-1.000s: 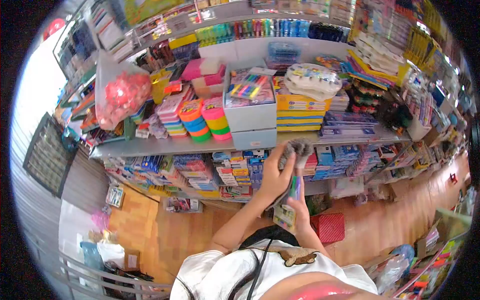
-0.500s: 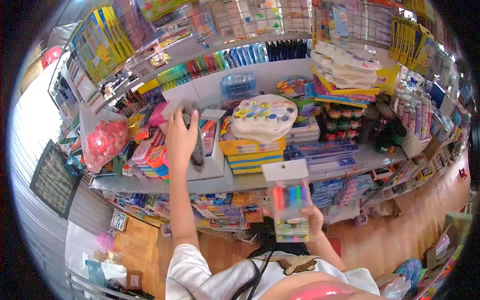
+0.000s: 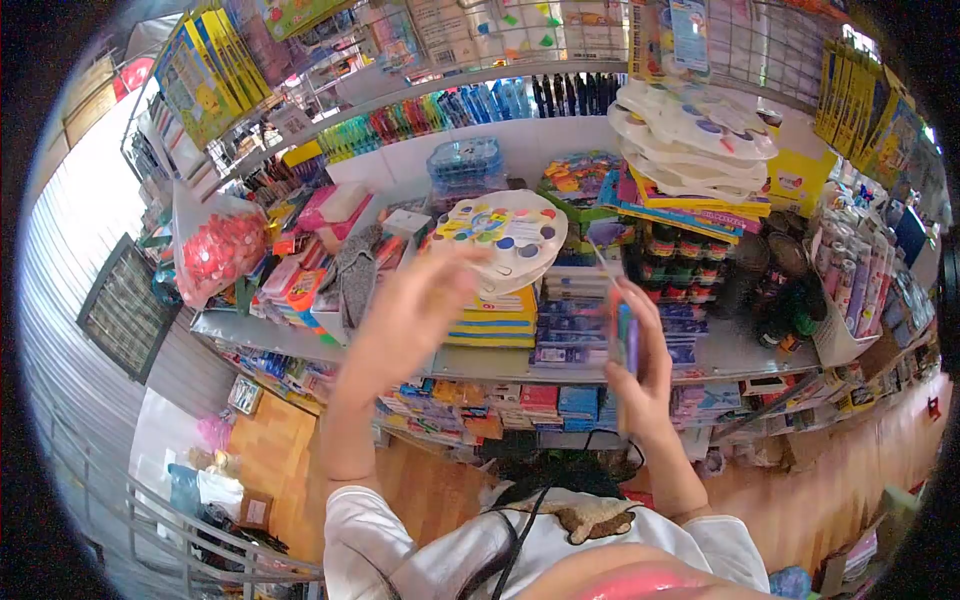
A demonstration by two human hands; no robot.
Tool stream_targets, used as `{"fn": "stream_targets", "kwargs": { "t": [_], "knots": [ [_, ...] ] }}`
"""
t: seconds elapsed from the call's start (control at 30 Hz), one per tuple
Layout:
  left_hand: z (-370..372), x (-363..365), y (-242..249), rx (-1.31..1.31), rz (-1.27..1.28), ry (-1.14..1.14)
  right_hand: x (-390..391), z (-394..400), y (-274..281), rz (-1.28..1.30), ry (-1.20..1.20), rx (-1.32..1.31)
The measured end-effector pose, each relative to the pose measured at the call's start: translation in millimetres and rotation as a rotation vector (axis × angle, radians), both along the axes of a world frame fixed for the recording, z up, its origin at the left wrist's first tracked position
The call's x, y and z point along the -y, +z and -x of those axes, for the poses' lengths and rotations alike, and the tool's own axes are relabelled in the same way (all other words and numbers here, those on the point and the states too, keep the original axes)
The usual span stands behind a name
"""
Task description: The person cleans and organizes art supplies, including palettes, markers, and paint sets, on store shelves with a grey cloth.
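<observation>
My right hand (image 3: 645, 355) grips a clear pack of coloured markers (image 3: 627, 335), turned almost edge-on to me. My left hand (image 3: 425, 300) is in front of the shelf, blurred, its fingers stretched toward the right and nothing visible in them. Close behind its fingertips lies a white paint palette (image 3: 515, 245) with coloured wells, on top of a stack of yellow boxes (image 3: 495, 325). A grey cloth (image 3: 352, 280) rests on the boxes left of my left hand, apart from it.
A bag of red pieces (image 3: 222, 255) sits at the shelf's left end. More white palettes (image 3: 690, 140) are piled on books at the right, above small paint jars (image 3: 680, 260). Rows of pens (image 3: 480, 105) line the back. The shelf edge (image 3: 720, 372) runs before me.
My left hand has let go of the grey cloth and moved right and down. My right hand has raised the marker pack and turned it from face-on to edge-on.
</observation>
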State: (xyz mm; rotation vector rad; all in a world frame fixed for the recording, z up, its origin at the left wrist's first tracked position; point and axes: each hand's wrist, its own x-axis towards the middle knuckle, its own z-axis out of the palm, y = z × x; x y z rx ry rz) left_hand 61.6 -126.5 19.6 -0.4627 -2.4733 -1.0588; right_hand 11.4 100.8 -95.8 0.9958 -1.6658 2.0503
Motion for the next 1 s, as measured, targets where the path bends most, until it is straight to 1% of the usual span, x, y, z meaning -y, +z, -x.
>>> {"fn": "stream_targets", "kwargs": {
  "t": [0.03,0.1,0.17,0.23,0.3,0.33,0.37,0.4,0.43,0.5,0.57,0.63,0.73,0.83,0.87,0.97,1.0],
  "knots": [
    [-4.1,-20.0,-1.1,0.095,0.038,-0.090,2.7,3.7,3.9,-0.056,-0.092,-0.095],
    [0.5,-46.0,-16.4,0.060,0.158,-0.132,5.2,7.9,8.8,-0.174,-0.278,-0.281],
    [11.2,-61.4,-29.7,0.065,0.147,-0.147,11.8,8.0,14.9,-0.274,-0.479,-0.437],
    [15.8,-65.5,-31.0,0.085,0.149,-0.130,21.8,11.3,13.5,-0.331,-0.538,-0.476],
    [20.3,-67.0,-27.5,0.120,0.147,-0.074,22.9,17.0,18.6,-0.333,-0.502,-0.495],
    [20.8,-63.7,-29.4,0.220,0.035,-0.063,22.8,18.9,23.9,-0.340,-0.478,-0.510],
    [20.3,-59.6,-26.9,0.206,-0.021,-0.027,24.1,20.9,30.7,-0.344,-0.454,-0.524],
    [19.6,-54.8,-22.1,0.193,-0.075,0.008,23.4,22.3,40.5,-0.262,-0.374,-0.601],
    [20.1,-48.5,-17.0,0.177,-0.128,0.042,20.7,27.5,43.6,-0.267,-0.317,-0.621],
    [24.3,-30.3,-6.4,0.048,-0.225,0.062,23.6,40.8,56.8,-0.237,-0.248,-0.630],
    [29.7,-9.7,3.0,-0.039,-0.289,0.047,34.0,40.7,81.4,-0.217,-0.223,-0.480],
    [36.0,9.1,11.1,-0.085,-0.326,-0.005,54.5,45.5,111.3,-0.150,-0.081,-0.290],
    [39.6,26.2,25.7,-0.072,-0.380,-0.056,93.0,75.6,136.1,-0.123,0.168,-0.203],
    [48.3,46.0,40.2,-0.112,-0.473,-0.081,125.7,90.4,163.6,-0.159,0.101,-0.327],
    [53.1,54.0,48.1,-0.155,-0.496,-0.044,138.2,93.1,172.3,-0.172,0.084,-0.333],
    [80.0,90.1,73.2,-0.279,-0.531,0.087,178.6,114.8,194.9,-0.175,-0.065,-0.471],
    [89.3,101.9,80.8,-0.358,-0.514,0.092,190.6,115.1,205.4,-0.163,-0.069,-0.375]
  ]
}}
